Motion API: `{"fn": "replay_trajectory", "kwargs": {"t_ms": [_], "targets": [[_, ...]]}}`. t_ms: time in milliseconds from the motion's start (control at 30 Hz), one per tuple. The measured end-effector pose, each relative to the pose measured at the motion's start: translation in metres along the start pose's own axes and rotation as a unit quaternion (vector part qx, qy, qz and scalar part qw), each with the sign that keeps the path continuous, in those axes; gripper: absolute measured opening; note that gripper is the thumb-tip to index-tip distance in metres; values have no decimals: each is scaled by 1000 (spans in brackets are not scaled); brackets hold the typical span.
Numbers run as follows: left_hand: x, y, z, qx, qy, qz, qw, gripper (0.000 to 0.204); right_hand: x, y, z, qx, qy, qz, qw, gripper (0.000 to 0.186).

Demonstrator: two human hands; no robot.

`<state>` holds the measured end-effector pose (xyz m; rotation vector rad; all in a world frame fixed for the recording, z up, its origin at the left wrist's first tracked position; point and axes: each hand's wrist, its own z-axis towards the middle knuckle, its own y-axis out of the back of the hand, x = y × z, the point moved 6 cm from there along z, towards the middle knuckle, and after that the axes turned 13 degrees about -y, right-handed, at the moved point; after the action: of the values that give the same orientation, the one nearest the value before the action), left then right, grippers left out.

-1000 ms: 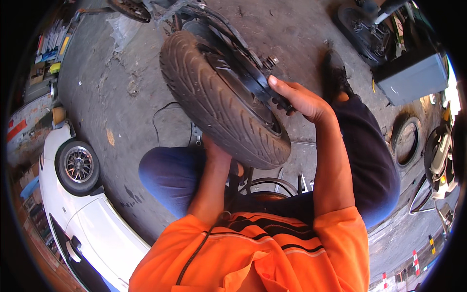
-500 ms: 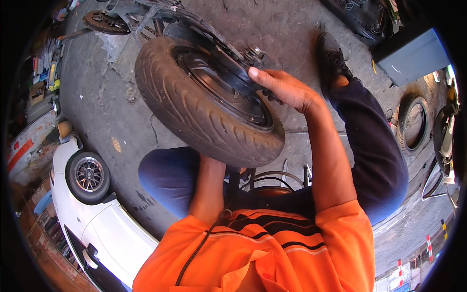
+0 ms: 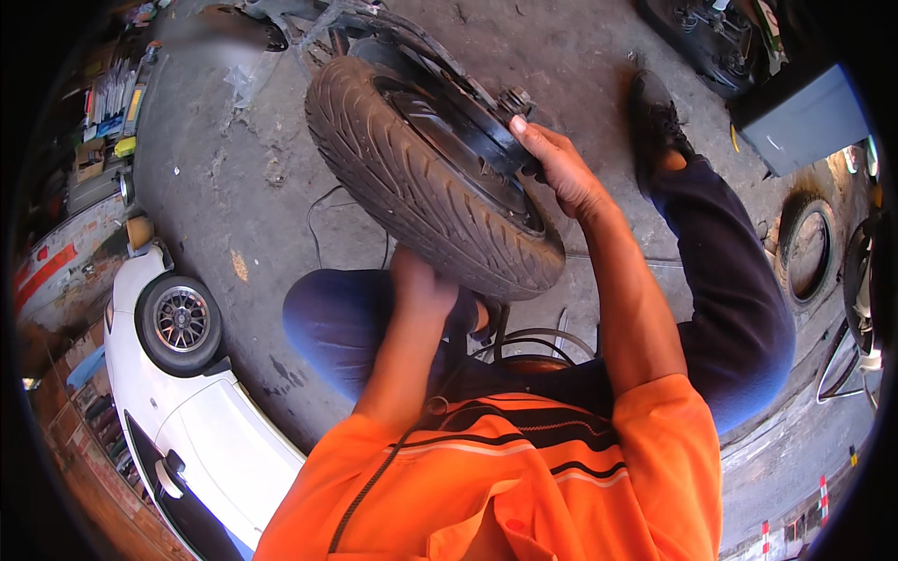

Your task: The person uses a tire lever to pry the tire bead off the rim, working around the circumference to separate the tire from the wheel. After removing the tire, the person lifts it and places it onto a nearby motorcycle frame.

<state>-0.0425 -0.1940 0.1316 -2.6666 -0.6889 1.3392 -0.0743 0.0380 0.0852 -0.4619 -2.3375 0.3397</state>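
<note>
A wheel with a treaded black tyre (image 3: 412, 192) stands tilted in front of me, fitted to a dark swingarm (image 3: 486, 131) on the frame's rear. My right hand (image 3: 561, 170) is closed around the end of that swingarm, thumb on top beside the axle nut (image 3: 514, 99). The fingers' undersides are hidden from me. Beneath the near side of the tyre is my left hand (image 3: 427, 283), close to the tread. It is smeared by motion and its fingers are partly covered by the tyre, so its grip does not show.
A white car (image 3: 201, 421) stands at the left. At the right are a grey box (image 3: 804, 122) and a loose tyre (image 3: 806, 248) on the floor. A thin cable (image 3: 315, 229) lies left of the wheel. Shelved goods (image 3: 108, 112) line the far left.
In the picture, the wheel has shifted right and slightly up, and looks more edge-on. My left hand has come out from behind the tyre into sight. My right hand keeps its hold.
</note>
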Motion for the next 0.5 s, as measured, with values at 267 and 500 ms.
{"fn": "replay_trajectory", "kwargs": {"t_ms": [267,500], "targets": [[-124,-75,-47,325,-189,79,923,55,9,-6,-7,-27,-4,-19,999,78],[-131,-128,-27,225,-94,141,960,52,14,-9,-13,-58,1,-54,997,72]]}}
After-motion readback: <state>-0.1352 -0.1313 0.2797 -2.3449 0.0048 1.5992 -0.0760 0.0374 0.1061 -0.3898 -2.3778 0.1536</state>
